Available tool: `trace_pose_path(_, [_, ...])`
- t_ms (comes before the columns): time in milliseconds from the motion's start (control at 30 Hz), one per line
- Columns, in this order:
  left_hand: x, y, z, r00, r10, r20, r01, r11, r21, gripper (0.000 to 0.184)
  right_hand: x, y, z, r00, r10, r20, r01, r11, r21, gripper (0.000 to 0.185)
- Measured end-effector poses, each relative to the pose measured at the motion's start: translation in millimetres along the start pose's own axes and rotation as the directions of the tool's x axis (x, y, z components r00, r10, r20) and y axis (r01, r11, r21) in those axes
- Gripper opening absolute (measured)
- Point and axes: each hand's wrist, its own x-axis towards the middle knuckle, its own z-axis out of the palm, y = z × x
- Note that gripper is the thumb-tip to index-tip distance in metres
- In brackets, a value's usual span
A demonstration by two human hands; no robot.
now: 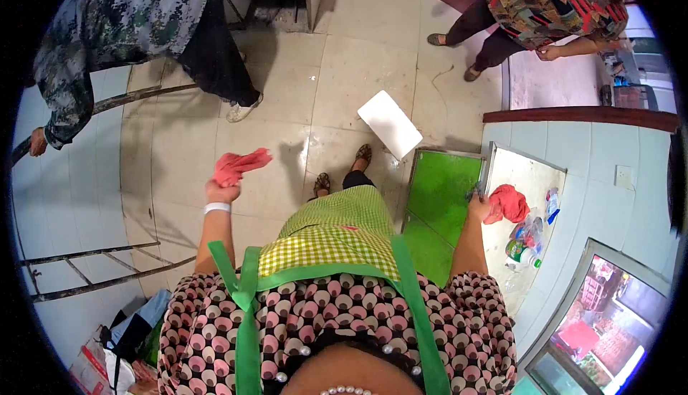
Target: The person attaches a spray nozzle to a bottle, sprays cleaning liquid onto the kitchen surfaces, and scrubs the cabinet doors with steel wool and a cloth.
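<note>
My left hand [223, 192], with a white band at the wrist, is closed around a crumpled pinkish-red cloth [244, 164] held out over the tiled floor. On the other side, my right hand [478, 208] is at the corner of the green cabinet door [441, 187]. Its fingers are closed at a small dark thing too unclear to name. A second red cloth [509, 203] lies bunched on the white surface [505, 162] right beside that hand; whether the fingers touch it I cannot tell.
A green-labelled bottle [522, 253] lies among plastic packaging on the white surface. A white rectangular panel [390, 124] is ahead, over the floor. One person [136, 15] bends at left near a ladder [107, 259]; another [552, 8] stands at right. Bags [129, 338] lie lower left.
</note>
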Motion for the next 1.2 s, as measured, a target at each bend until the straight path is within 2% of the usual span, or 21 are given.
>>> trace_pose_path(33, [-7, -17, 7, 0.733, -0.224, 0.643, 0.232, 0.970, 0.073, 0.038, 14, 36, 14, 0.995, -0.085, -0.053, 0.072, 0.974, -0.213, 0.024])
trace_pose_path(67, [-44, -53, 78, 0.999, 0.016, -0.042, -0.013, 0.998, 0.054, 0.038, 36, 57, -6, 0.997, -0.017, -0.077, 0.004, 0.985, -0.170, 0.030])
trace_pose_path(100, [-64, -74, 96, 0.997, 0.027, 0.069, -0.033, 0.996, 0.082, 0.036, 51, 64, -2, 0.997, 0.033, -0.071, -0.041, 0.992, -0.116, 0.037])
trace_pose_path(133, [-43, -79, 80, 0.971, -0.056, 0.232, 0.025, 0.990, 0.135, 0.037, -2, 13, -1, 0.954, -0.295, -0.057, 0.189, 0.735, -0.652, 0.027])
trace_pose_path(167, [-47, -84, 79, 0.951, -0.189, 0.245, 0.173, 0.981, 0.085, 0.036, 22, 36, 1, 0.922, -0.376, -0.088, 0.178, 0.615, -0.768, 0.034])
trace_pose_path(200, [-41, -91, 77, 0.977, -0.164, 0.137, 0.160, 0.986, 0.043, 0.032, 13, 30, -5, 0.915, -0.389, -0.104, 0.161, 0.590, -0.791, 0.035])
trace_pose_path(233, [-30, -91, 64, 0.935, -0.241, 0.260, 0.235, 0.971, 0.054, 0.030, 12, 31, -5, 0.924, -0.351, -0.153, 0.083, 0.573, -0.815, 0.033])
trace_pose_path(267, [-23, -90, 56, 0.868, -0.320, 0.380, 0.309, 0.947, 0.093, 0.028, 25, 68, 4, 0.891, -0.421, -0.168, 0.165, 0.646, -0.746, 0.032])
trace_pose_path(333, [-24, -88, 57, 0.796, -0.406, 0.448, 0.413, 0.906, 0.088, 0.028, 12, 62, 9, 0.956, -0.270, -0.111, 0.105, 0.672, -0.733, 0.027])
trace_pose_path(367, [-22, -86, 62, 0.887, -0.374, 0.270, 0.345, 0.926, 0.152, 0.027, 9, 67, 16, 0.971, -0.229, -0.071, 0.128, 0.747, -0.652, 0.026])
trace_pose_path(600, [-36, -115, 103, 0.941, -0.281, 0.190, 0.257, 0.956, 0.144, 0.021, 5, 71, 8, 0.984, -0.135, 0.116, 0.176, 0.838, -0.516, 0.033])
trace_pose_path(633, [-40, -115, 109, 0.905, -0.379, 0.192, 0.325, 0.909, 0.261, 0.032, 11, 73, 9, 0.984, -0.125, 0.128, 0.177, 0.787, -0.591, 0.033])
trace_pose_path(733, [-53, -127, 119, 0.898, -0.362, 0.251, 0.318, 0.926, 0.202, 0.038, 17, 78, 9, 0.980, -0.136, 0.143, 0.196, 0.746, -0.636, 0.033])
trace_pose_path(800, [-77, -143, 130, 0.929, -0.277, 0.245, 0.256, 0.960, 0.113, 0.028, 33, 104, 11, 0.965, -0.238, 0.114, 0.240, 0.615, -0.751, 0.037])
trace_pose_path(867, [-68, -149, 122, 0.939, -0.242, 0.246, 0.216, 0.968, 0.130, 0.021, 30, 88, 5, 0.969, -0.119, 0.215, 0.238, 0.667, -0.706, 0.050])
trace_pose_path(933, [-41, -165, 108, 0.895, -0.190, 0.404, 0.146, 0.980, 0.138, 0.021, 25, 65, 8, 0.987, -0.020, 0.160, 0.149, 0.493, -0.857, 0.061])
trace_pose_path(1000, [-14, -171, 102, 0.719, -0.332, 0.610, 0.494, 0.862, -0.113, 0.021, 73, 136, 23, 0.919, -0.391, 0.046, 0.269, 0.539, -0.798, 0.071])
trace_pose_path(1067, [-58, -173, 147, 0.974, -0.220, 0.059, 0.223, 0.974, -0.048, 0.016, 75, 129, 19, 0.873, -0.485, 0.049, 0.312, 0.479, -0.821, 0.071])
trace_pose_path(1100, [-46, -180, 143, 0.977, -0.203, 0.067, 0.207, 0.976, -0.068, 0.016, 73, 129, 18, 0.866, -0.497, 0.054, 0.322, 0.471, -0.821, 0.071])
trace_pose_path(1167, [-18, -190, 125, 0.899, -0.175, 0.402, 0.162, 0.985, 0.066, 0.023, 69, 123, 16, 0.841, -0.536, 0.069, 0.352, 0.446, -0.823, 0.071])
trace_pose_path(1200, [-22, -188, 127, 0.898, -0.174, 0.404, 0.165, 0.985, 0.056, 0.023, 68, 123, 14, 0.829, -0.554, 0.074, 0.365, 0.436, -0.823, 0.071])
